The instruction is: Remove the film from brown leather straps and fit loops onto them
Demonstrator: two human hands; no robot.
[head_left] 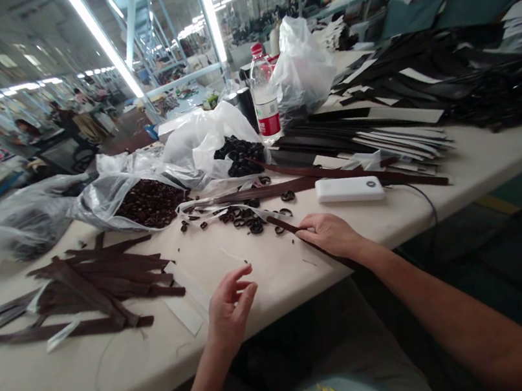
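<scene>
My right hand [328,232] is closed round a dark brown strip [285,224], whose near part hangs over the table's front edge. Just above the table, my left hand [232,301] has its fingers slightly curled and apart; a tiny dark bit shows at the index fingertip, too small to make out. Between and beyond the hands lie loose dark rings [255,222]. A pile of brown strips [89,290] rests on the left, and an open plastic bag [99,200] of small brown pieces [153,202] stands behind it.
A white power bank [349,189] with a cable lies right of the rings. Behind are a bottle [265,100], a white plastic bag [303,65] and black pieces [239,155]. Stacked black strips [321,140] cover the back right. Other people sit far off.
</scene>
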